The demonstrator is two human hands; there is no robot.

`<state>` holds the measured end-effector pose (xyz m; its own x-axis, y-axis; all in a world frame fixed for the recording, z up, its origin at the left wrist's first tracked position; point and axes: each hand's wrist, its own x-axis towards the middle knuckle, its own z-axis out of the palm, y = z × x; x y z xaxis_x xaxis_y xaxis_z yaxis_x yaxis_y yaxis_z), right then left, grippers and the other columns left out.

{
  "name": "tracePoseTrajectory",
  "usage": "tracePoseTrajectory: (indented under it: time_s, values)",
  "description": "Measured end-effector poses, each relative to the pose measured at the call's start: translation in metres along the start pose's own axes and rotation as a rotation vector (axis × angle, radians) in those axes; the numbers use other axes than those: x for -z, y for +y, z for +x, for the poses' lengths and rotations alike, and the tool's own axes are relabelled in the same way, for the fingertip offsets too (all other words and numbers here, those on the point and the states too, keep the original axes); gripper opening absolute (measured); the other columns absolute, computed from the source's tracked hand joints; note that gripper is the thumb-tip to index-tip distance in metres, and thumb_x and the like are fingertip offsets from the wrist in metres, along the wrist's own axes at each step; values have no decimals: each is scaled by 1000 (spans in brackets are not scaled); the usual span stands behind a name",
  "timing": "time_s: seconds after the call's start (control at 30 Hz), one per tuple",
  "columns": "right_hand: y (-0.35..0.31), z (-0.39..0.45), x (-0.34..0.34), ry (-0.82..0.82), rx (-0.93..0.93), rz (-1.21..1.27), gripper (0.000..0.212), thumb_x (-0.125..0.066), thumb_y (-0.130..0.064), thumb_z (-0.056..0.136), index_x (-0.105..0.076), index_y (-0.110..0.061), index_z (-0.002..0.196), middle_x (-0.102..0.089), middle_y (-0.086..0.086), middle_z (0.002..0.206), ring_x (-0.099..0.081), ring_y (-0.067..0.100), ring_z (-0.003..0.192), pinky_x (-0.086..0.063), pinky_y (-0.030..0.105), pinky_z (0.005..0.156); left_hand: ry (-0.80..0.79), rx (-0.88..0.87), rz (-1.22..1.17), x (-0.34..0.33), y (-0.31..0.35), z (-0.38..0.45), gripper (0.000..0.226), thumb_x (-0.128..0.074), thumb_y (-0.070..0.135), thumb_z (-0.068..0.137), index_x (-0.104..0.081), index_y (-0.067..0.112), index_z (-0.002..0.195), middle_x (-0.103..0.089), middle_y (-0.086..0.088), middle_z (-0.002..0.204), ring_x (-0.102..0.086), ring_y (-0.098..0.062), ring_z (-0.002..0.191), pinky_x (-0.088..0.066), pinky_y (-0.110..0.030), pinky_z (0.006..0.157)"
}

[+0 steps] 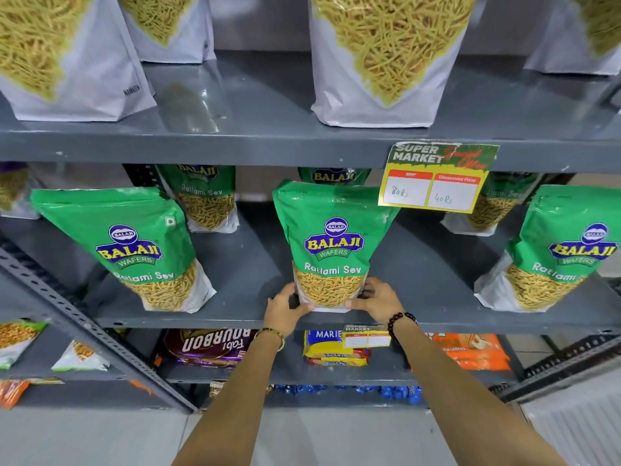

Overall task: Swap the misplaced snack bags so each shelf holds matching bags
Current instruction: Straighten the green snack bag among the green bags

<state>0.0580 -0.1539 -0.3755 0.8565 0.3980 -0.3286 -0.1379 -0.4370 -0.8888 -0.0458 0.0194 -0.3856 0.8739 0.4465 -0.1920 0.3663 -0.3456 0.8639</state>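
Observation:
A green Balaji Ratlami Sev bag (331, 243) stands upright at the front middle of the grey middle shelf (235, 317). My left hand (285, 307) grips its lower left corner and my right hand (378, 299) grips its lower right corner. More green Ratlami Sev bags stand on the same shelf: one at the left (134, 247), one at the right (554, 250), others behind. The upper shelf (235, 142) carries white sev bags, one in the middle (379, 62) and one at the left (64, 55).
A yellow price tag (437, 178) hangs from the upper shelf edge just right of the held bag. The lower shelf holds a Bourbon pack (211, 348), Marie biscuits (332, 348) and an orange cookie pack (470, 351). A slanted metal brace (84, 324) crosses at left.

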Motion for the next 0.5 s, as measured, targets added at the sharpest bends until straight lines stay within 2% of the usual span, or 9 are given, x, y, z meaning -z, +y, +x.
tracePoseTrajectory:
  time_s: [0.13,0.23,0.37,0.5]
  values:
    - [4,-2,1,16,-1,-4,45,-79,-7,63,-53,-11,100,-62,8,108,-56,24,104,-45,42,98,-8,16,-14,-2,-2,0,48,-70,24,75,-53,17,119,-62,-7,126,-52,-28,120,-32,-56,109]
    - [3,-5,3,10,-13,-5,51,-80,-8,63,-55,-6,107,-62,10,112,-55,24,105,-44,42,99,-7,18,-27,-2,-2,-1,46,-72,22,74,-54,16,116,-62,-8,124,-53,-28,119,-35,-55,108]
    - [3,-5,3,2,-14,-16,56,-81,-9,62,-55,-7,111,-64,12,118,-57,29,111,-44,49,102,-3,21,-84,-1,2,-4,46,-72,15,74,-54,10,116,-62,-12,125,-53,-26,117,-42,-41,102]
    - [2,-6,3,4,-15,-31,56,-80,-9,63,-55,-7,114,-64,13,121,-57,29,113,-44,49,102,0,28,-103,-1,3,-5,45,-72,13,74,-55,8,115,-62,-13,124,-53,-26,116,-43,-37,97]
